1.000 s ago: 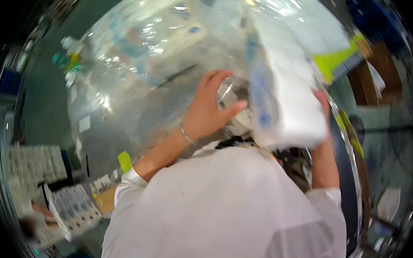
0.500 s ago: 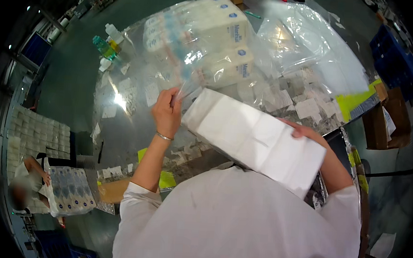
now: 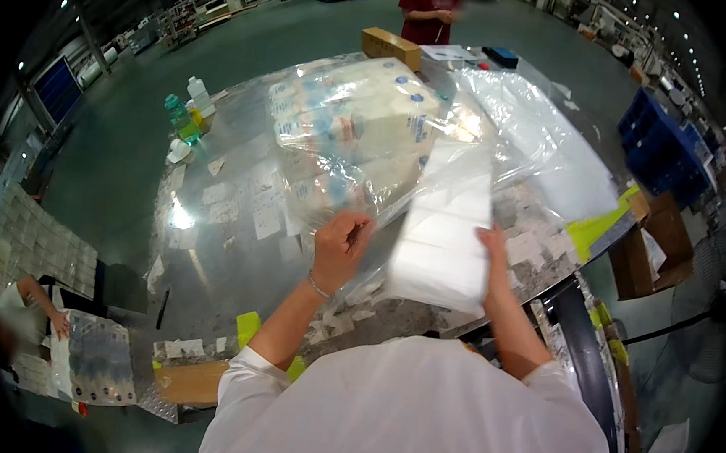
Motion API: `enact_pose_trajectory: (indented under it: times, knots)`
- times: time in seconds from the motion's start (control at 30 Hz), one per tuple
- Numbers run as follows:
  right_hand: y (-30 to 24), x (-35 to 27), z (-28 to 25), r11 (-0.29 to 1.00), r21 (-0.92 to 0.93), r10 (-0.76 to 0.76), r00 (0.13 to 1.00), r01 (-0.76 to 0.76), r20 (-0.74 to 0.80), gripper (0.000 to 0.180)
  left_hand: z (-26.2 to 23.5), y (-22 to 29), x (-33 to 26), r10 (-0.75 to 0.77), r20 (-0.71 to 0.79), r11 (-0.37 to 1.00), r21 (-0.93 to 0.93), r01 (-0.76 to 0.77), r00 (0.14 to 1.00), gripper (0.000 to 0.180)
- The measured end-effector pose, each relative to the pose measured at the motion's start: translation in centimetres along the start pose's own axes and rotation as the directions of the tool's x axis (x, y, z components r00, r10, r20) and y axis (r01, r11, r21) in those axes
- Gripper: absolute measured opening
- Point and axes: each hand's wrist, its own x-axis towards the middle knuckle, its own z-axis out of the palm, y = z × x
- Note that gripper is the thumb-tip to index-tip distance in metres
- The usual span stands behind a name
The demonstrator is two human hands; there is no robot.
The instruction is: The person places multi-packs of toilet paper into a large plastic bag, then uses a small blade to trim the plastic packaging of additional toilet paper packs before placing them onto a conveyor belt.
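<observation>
My left hand (image 3: 340, 246) pinches the near edge of a big clear plastic bag (image 3: 505, 127) lying on a shiny metal table (image 3: 210, 249). Inside the bag sit several wrapped white and blue packs (image 3: 361, 138). My right hand (image 3: 491, 240) grips the side of a long white pack (image 3: 447, 228), held upright at the bag's mouth, blurred by motion. Both forearms reach up from my white top at the lower edge.
Bottles (image 3: 184, 117) stand at the table's far left, a cardboard box (image 3: 390, 46) at its far edge. A person in red (image 3: 429, 4) stands beyond. At lower left another person's hand (image 3: 60, 323) holds a wrapped bundle (image 3: 97, 359). Blue crates (image 3: 668, 138) sit right.
The white pack has swung from lying slanted across my front to standing upright at the bag's opening. My left hand dropped lower on the bag's edge.
</observation>
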Motion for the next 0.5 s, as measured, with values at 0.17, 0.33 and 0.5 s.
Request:
enact_pose_trajectory:
  times: [0.17,0.33,0.5]
  knots:
    - [1.0,1.2,11.9,0.981,-0.142,-0.151,0.981,0.133,-0.125,0.078,-1.7,0.2,1.0,-0.028,-0.006,0.99,-0.136,0.027,1.0,0.006]
    - [7.9,9.0,17.5,0.765,-0.269,-0.503,0.803,0.586,0.319,0.076,-2.6,0.3,0.9,-0.083,0.04,0.983,-0.164,0.088,0.996,0.007]
    - [5.5,9.1,17.4,0.641,-0.411,-0.334,0.717,0.649,0.611,0.079,-4.7,-1.0,-1.3,-0.103,0.09,0.992,-0.059,0.108,0.991,0.007]
